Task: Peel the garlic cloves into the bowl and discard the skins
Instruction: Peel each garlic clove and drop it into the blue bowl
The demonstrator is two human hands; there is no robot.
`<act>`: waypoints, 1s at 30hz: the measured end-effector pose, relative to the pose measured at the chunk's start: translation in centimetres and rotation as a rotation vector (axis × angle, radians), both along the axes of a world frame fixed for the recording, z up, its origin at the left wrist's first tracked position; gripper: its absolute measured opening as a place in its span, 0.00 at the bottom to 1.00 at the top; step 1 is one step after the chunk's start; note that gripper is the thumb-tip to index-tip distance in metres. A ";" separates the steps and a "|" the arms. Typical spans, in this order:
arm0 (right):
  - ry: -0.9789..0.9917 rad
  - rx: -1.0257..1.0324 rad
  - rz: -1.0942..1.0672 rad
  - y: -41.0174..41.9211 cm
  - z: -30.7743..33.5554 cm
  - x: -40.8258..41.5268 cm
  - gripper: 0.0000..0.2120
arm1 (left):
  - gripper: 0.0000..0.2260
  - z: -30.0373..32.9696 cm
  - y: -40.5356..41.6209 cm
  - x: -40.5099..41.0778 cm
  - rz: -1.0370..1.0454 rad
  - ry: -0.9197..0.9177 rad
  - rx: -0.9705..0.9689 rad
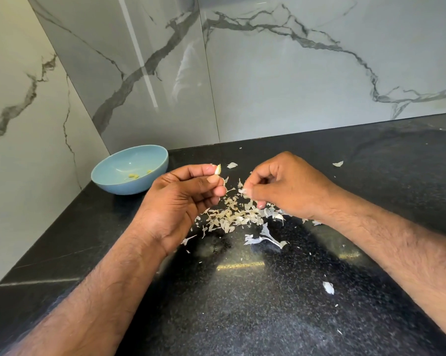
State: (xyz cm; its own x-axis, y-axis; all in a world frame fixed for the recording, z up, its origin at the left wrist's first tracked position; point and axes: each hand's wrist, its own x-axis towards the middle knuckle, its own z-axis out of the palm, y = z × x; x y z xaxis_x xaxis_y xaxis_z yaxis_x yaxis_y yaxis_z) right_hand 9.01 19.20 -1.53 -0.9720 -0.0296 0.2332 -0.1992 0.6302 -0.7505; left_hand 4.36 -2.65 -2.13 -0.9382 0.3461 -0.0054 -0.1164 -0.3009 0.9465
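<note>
A: Head cam. What's w/ the hands?

B: Left hand (183,196) is up over the black counter (242,304), palm toward the camera, fingers curled. Thumb & index pinch a small garlic clove (218,169) at the tips; the clove is pale and points up, w/ some skin maybe still on, can't tell for sure.

A: Right?

B: Right hand (283,186) is just across from it, back of the hand up, fingers curled in. Thumb & fingertips nip a bit of white skin (242,190). Hands are near each other, not touching.

A: Bowl?

B: Blue bowl (109,173) sits in the far-left corner of the counter, close to the marble wall (268,86), left of the left hand. A few yellowish peeled cloves (133,176) lie inside on the bottom, towards the near side.

A: Skins?

B: Main pile of skins (232,217) lies on the counter between and under the two hands, partly hidden by the right hand. A longer white strip (265,237) lies just nearer the camera. Stray flakes are scattered round: one past the left fingertips (232,164), one far right (338,163), one near the right forearm (328,287).

A: Other whole cloves?

B: Maybe one by the right hand's edge (278,215); too small to be sure.
</note>
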 end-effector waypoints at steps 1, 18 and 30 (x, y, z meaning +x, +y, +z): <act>-0.036 0.056 0.007 0.1 0.0 0.1 0.05 | 0.11 0.0 0.0 0.0 -0.006 -0.002 -0.001; 0.005 -0.206 0.039 -0.3 0.0 -0.3 0.05 | 0.07 -1.2 0.8 0.6 0.066 0.507 -0.418; 0.045 -0.050 0.035 -0.9 0.0 0.4 0.07 | 0.06 -1.1 0.7 0.8 0.123 0.659 -0.560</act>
